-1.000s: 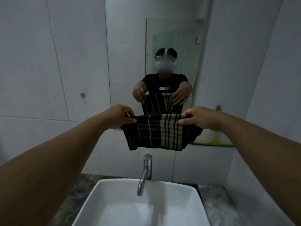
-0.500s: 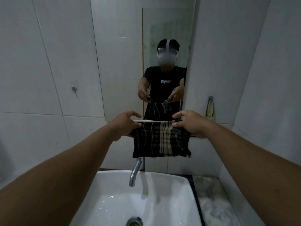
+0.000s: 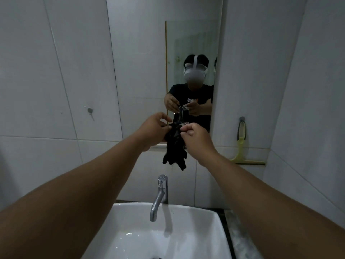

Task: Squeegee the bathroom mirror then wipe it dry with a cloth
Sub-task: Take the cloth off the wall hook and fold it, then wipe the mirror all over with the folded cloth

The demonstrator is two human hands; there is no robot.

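Observation:
The dark striped cloth [image 3: 174, 148] hangs bunched in front of the mirror's lower edge, above the tap. My left hand [image 3: 155, 128] pinches its top from the left and my right hand [image 3: 196, 138] pinches it from the right, the two hands close together. The mirror [image 3: 162, 53] fills the wall ahead and reflects me holding the cloth. A yellow-green squeegee [image 3: 241, 146] leans upright against the wall on the ledge at the right, apart from both hands.
A white basin [image 3: 186, 230] sits below with a chrome tap [image 3: 160, 195] at its back edge. A narrow ledge [image 3: 211, 148] runs under the mirror. Tiled walls close in on the left and right; a small wall hook [image 3: 90, 111] is at left.
My hands have come together, gathering the cloth from a flat spread sheet into a bunched bundle. The view has tilted up, showing more of the mirror and the squeegee on the ledge.

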